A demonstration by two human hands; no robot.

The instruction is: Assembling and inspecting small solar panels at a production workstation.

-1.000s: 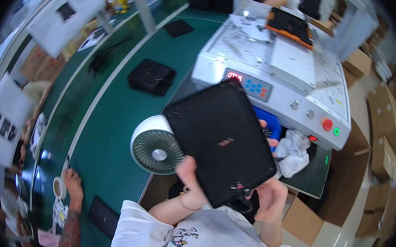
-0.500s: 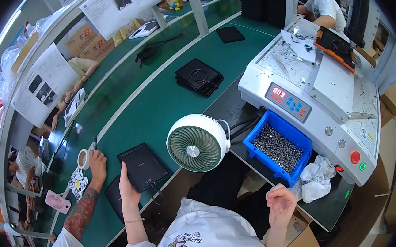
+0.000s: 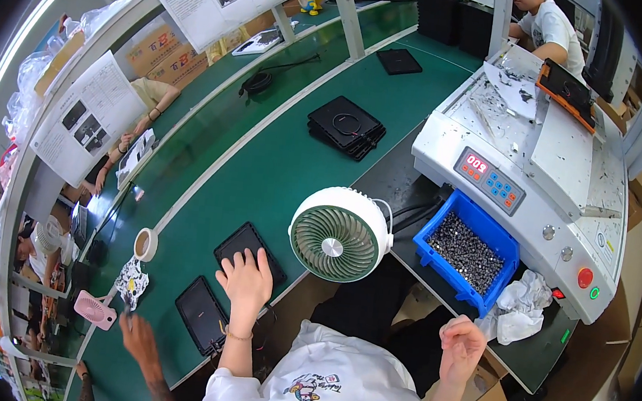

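Note:
My left hand (image 3: pixel 246 284) lies over a flat black square panel (image 3: pixel 247 236) on the green bench, its fingers spread across the near part. Beside it, nearer me, rests a second black panel (image 3: pixel 199 308) with a raised rim and a thin cable at its lower corner. My right hand (image 3: pixel 461 349) hovers in front of the bench edge, below the crumpled white cloth (image 3: pixel 522 298). Its fingers are curled in; whatever they may hold is hidden. A white round fan (image 3: pixel 334 244) stands between my hands.
A blue bin (image 3: pixel 455 282) of small metal pieces sits before a white machine (image 3: pixel 491 177) with a control panel. Further off lie stacked black panels (image 3: pixel 343 126). At left are a tape roll (image 3: pixel 145 245), a pink fan (image 3: pixel 94 310) and a co-worker's hand (image 3: pixel 142 345).
My left hand has gone from the black panel's side edge to its top, fingers spread. That panel no longer overlaps the second one. The co-worker's hand has drawn back from the tape roll.

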